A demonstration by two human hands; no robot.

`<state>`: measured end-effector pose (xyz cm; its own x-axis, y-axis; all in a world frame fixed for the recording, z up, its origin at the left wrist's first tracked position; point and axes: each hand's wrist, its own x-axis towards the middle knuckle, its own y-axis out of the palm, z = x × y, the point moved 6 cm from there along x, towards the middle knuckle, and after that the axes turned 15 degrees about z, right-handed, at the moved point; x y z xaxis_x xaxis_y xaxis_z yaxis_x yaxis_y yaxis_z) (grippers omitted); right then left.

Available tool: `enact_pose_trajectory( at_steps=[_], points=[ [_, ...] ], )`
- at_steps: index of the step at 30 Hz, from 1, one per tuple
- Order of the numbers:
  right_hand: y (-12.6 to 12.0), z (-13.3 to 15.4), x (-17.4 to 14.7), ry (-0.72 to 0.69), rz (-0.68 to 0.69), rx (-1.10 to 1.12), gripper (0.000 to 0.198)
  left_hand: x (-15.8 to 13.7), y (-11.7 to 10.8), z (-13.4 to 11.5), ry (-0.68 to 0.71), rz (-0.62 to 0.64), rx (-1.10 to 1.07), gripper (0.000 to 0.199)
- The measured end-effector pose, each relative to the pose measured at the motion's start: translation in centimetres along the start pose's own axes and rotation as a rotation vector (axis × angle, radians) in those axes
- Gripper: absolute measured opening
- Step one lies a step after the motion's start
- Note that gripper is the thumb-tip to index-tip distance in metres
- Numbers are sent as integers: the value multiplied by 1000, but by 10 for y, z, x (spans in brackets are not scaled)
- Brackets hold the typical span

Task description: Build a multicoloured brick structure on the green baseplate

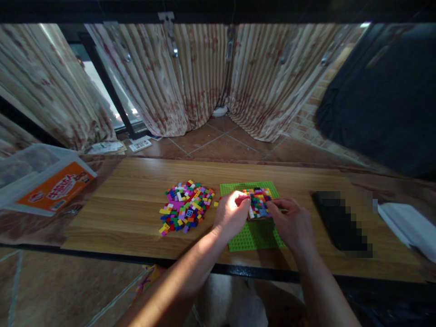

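Observation:
A green studded baseplate (252,240) lies on the wooden table, and on it sits a multicoloured block of toy building bricks (260,202). My left hand (233,211) is at the block's left edge, its fingers curled together near a reddish spot. Whether that spot is a brick or lit skin I cannot make out. At the block's right edge, my right hand (291,222) has thumb and fingers drawn together. What its fingertips hold, if anything, is too small to tell. Left of the baseplate spreads a pile of loose mixed bricks (187,206).
A clear plastic box (51,181) with an orange label stands at the table's left. To the right lies a dark, partly pixelated object (335,222), with a white item (408,229) beyond it. Striped curtains (200,81) hang behind the table.

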<state>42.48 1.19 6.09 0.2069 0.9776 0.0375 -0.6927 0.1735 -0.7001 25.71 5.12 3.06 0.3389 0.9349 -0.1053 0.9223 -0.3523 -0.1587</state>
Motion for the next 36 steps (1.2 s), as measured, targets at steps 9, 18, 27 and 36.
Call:
enact_pose_trajectory(
  at_steps=[9,18,27,36],
  points=[
    [-1,1,3,-12,-21,6,28,-1,0,-1,-1,7,1,14],
    [-8,10,-5,-138,-114,64,26,-5,5,-13,20,112,-117,16],
    [9,38,-10,-442,122,184,23,-3,17,-24,64,305,-468,19],
    [7,37,-11,-437,86,347,15,-6,17,-25,41,314,-504,35]
  ],
)
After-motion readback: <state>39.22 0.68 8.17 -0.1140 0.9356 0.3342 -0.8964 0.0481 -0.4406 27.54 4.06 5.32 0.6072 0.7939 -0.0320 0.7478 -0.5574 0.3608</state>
